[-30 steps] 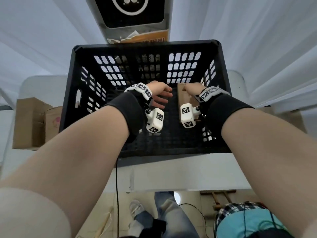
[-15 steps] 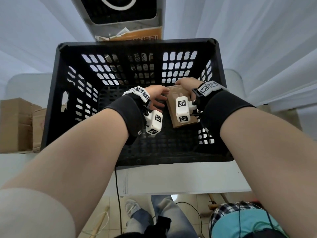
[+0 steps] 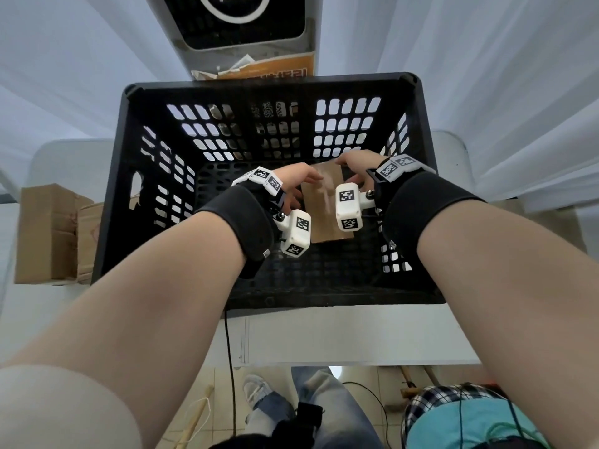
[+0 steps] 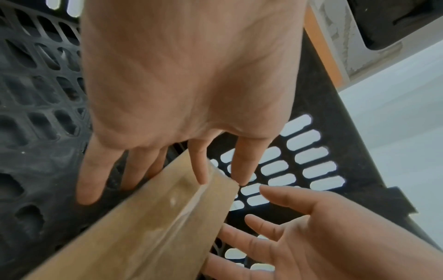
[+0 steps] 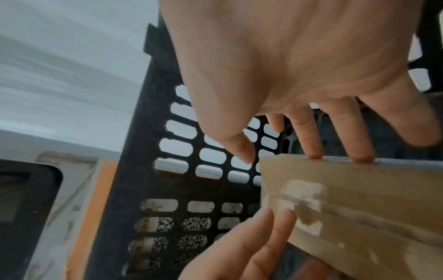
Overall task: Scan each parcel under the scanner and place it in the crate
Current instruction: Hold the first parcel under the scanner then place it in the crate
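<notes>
parcel point(image 3: 325, 205) lower in crate point(image 3: 269, 89) vs 0.5s ago | both hands' fingers straight, touching parcel

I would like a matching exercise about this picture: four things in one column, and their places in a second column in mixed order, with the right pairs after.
Things:
1. parcel
2. crate
3. cardboard boxes
4. black cable

Places:
A. outside the crate, at its left
B. on the white table
C. inside the crate, between the two hands
D. hanging down over the table's near edge

Pairs: 1-C, 2-B, 3-A, 4-D
</notes>
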Demonstrator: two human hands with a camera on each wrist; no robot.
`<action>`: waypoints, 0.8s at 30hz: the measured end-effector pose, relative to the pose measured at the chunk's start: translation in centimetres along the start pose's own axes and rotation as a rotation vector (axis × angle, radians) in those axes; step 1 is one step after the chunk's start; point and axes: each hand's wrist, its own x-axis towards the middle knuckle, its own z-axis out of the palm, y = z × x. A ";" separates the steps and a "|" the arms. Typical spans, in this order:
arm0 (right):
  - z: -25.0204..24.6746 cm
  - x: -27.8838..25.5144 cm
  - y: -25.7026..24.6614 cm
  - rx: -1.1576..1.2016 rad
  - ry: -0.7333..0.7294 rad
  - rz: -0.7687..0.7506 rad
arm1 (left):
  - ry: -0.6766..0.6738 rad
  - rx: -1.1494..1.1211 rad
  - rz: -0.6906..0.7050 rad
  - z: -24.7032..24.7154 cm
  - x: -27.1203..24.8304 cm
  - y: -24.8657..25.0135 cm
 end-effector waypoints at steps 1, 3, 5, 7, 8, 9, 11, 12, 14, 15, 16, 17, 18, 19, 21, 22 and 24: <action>0.1 -0.2 -0.1 0.049 0.029 0.024 | 0.017 -0.026 0.016 -0.2 -0.2 0.0; 0.4 -0.4 -0.5 0.089 0.056 0.049 | 0.043 -0.072 0.046 -0.6 -0.5 0.0; 0.8 -0.8 -0.7 0.104 0.074 0.022 | 0.066 -0.096 0.067 -1.0 -1.5 -0.1; 1.2 -1.7 -0.9 0.131 0.086 0.007 | 0.086 -0.102 0.086 -1.4 -2.8 -0.2; 1.3 -2.4 -1.0 0.152 0.077 0.003 | 0.099 -0.100 0.098 -1.5 -3.6 -0.2; 1.5 -2.9 -1.0 0.174 0.072 0.000 | 0.107 -0.096 0.107 -1.6 -4.3 -0.3; 1.9 -4.3 -1.0 0.188 0.083 -0.024 | 0.116 -0.090 0.127 -1.8 -6.1 -0.5; 2.0 -5.3 -1.2 0.184 0.098 -0.054 | 0.119 -0.095 0.135 -1.9 -6.9 -0.6; 1.9 -7.3 -1.6 0.167 0.109 -0.091 | 0.129 -0.105 0.158 -2.0 -8.9 -0.8; 1.9 -8.6 -2.0 0.173 0.098 -0.103 | 0.136 -0.106 0.176 -2.0 -9.9 -0.8; 1.9 -9.8 -2.3 0.177 0.093 -0.116 | 0.140 -0.104 0.191 -2.0 -10.9 -0.8; 1.8 -10.9 -2.4 0.176 0.098 -0.142 | 0.142 -0.101 0.208 -2.0 -11.9 -0.8; 1.7 -12.0 -2.5 0.170 0.101 -0.166 | 0.148 -0.094 0.231 -2.1 -13.1 -0.9; 1.6 -13.0 -2.4 0.154 0.098 -0.198 | 0.145 -0.081 0.256 -2.1 -14.4 -0.8; 1.4 -15.5 -2.8 0.150 0.095 -0.237 | 0.136 -0.051 0.296 -2.3 -17.5 -0.5; 1.4 -17.4 -3.2 0.131 0.116 -0.246 | 0.138 -0.045 0.319 -2.4 -19.0 -0.4; 1.6 -20.9 -4.0 0.121 0.163 -0.288 | 0.138 -0.035 0.377 -2.7 -22.5 -0.2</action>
